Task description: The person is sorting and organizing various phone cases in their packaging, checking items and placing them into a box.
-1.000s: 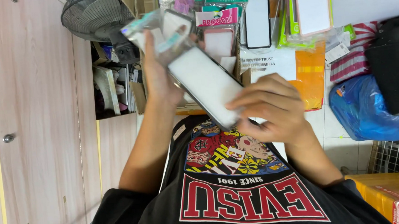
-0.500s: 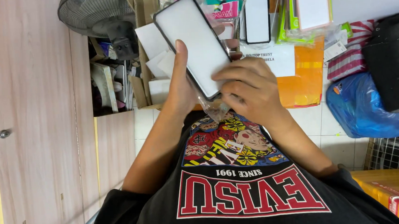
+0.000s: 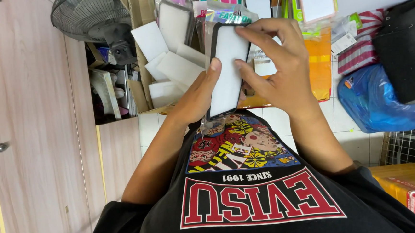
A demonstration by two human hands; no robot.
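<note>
Both hands grip 1 black-rimmed phone case (image 3: 228, 67) held up above the chest: left hand (image 3: 194, 100) closed at its 7 o'clock edge, right hand (image 3: 281, 73) pinching the 1 o'clock corner. Seemingly mid-inspection; turning it needs firm grip.

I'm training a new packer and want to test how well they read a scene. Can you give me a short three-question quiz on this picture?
1. True or false: both hands touch the black-rimmed phone case.
2. Which hand grips the case's upper end: left or right?
3. What stands at upper left? A) a fan B) a kettle C) a lamp

Key: 1 true; 2 right, while the left hand supports it from below with the thumb on its white face; 3 A.
</note>
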